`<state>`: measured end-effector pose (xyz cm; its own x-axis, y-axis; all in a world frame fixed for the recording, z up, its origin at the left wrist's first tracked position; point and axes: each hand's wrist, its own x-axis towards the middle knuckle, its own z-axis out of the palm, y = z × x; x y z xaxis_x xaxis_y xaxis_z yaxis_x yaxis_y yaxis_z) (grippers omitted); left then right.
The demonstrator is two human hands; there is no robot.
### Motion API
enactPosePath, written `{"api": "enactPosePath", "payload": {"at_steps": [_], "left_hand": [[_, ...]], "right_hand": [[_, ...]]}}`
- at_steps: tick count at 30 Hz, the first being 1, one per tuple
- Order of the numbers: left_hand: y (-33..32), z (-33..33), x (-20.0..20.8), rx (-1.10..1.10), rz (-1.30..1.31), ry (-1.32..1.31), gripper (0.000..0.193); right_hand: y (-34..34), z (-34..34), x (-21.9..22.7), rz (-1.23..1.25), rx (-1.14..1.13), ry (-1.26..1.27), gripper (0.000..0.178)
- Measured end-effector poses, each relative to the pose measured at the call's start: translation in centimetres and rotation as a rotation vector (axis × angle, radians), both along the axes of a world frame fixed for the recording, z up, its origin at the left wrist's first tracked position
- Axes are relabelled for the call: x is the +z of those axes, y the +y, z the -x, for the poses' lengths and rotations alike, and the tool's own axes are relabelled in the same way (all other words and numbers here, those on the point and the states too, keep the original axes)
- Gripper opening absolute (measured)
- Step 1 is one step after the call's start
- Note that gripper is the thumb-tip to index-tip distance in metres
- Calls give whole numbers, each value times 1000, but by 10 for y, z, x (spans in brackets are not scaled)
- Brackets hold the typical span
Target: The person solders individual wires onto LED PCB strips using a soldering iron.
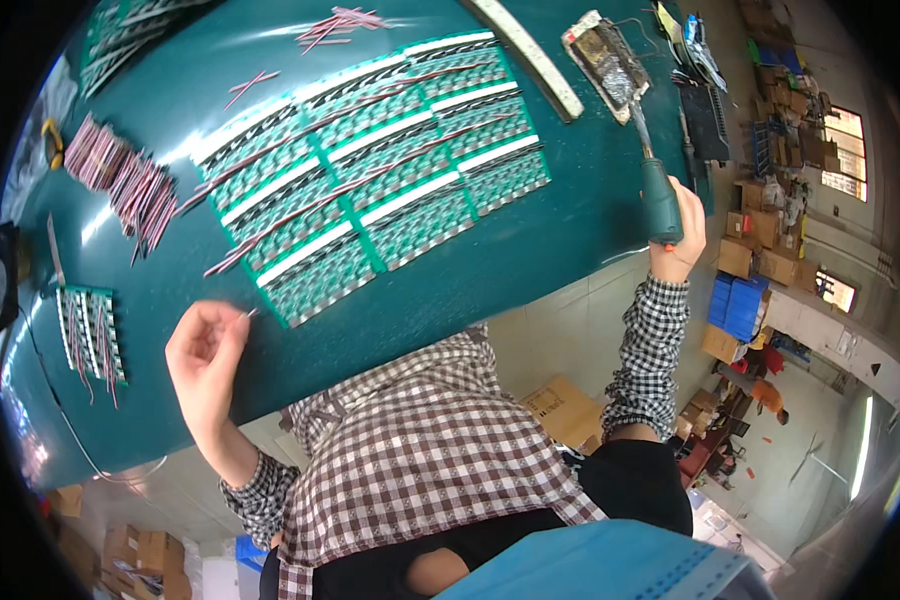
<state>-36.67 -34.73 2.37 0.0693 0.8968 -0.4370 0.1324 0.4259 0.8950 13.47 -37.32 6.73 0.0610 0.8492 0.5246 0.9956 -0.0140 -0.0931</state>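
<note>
My right hand [686,235] is wrapped round the green handle of a soldering iron [658,195]. The iron points away from me, its tip at a dirty metal tray [606,62] with dark, shiny residue. My left hand [206,355] is closed in a pinch by the table's near edge; a tiny pale end shows at the fingertips, too small to name. Between my hands and farther back lies a block of green circuit boards [410,220] in rows with white strips. Thin red and black wires [300,215] lie across these boards.
A thick bundle of wires [120,180] lies at the left, with loose wires [340,28] at the back. A smaller board [92,335] with wires sits left of my left hand. A long pale bar [530,60] lies beside the tray. Cartons [760,240] stand beyond the table.
</note>
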Motion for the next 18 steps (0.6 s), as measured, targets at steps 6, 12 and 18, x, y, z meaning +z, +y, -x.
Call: {"api": "enactPosePath", "payload": {"at_steps": [6,12,18], "left_hand": [[4,13,5,13,81,27,8],[4,21,4,14,99,24,10],[2,25,5,14,92,31,11]], "right_hand": [[14,-10,18,108,32,-121,44],[22,-20,36,166,127,-154,42],[12,-18,35,255,96,31,31]]}}
